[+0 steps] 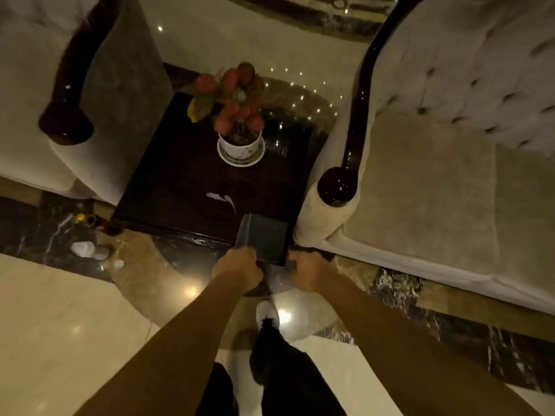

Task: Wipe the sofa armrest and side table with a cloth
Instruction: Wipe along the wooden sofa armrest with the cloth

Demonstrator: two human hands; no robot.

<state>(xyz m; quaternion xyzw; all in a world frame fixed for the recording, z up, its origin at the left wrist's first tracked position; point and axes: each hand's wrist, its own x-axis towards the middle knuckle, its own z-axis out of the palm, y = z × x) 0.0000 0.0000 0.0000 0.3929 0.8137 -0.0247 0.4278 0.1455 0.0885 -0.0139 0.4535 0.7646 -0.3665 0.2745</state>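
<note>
The dark glossy side table [180, 187] stands between two beige sofas. At its near right corner lies a flat dark rectangular object [264, 238]; I cannot tell whether it is a folded cloth or a box. My left hand [240, 267] grips its near left edge, and my right hand [306, 268] holds its near right corner. The right sofa's armrest [339, 184] is a glossy dark wooden rail ending in a round knob, just right of the object. The left sofa's armrest [66, 124] looks the same.
A white pot with red flowers [240, 142] stands on a saucer near the table's middle. Small bottles and white items [87, 249] sit on the marble floor left of the table. My legs and a white shoe [267, 313] are below my hands.
</note>
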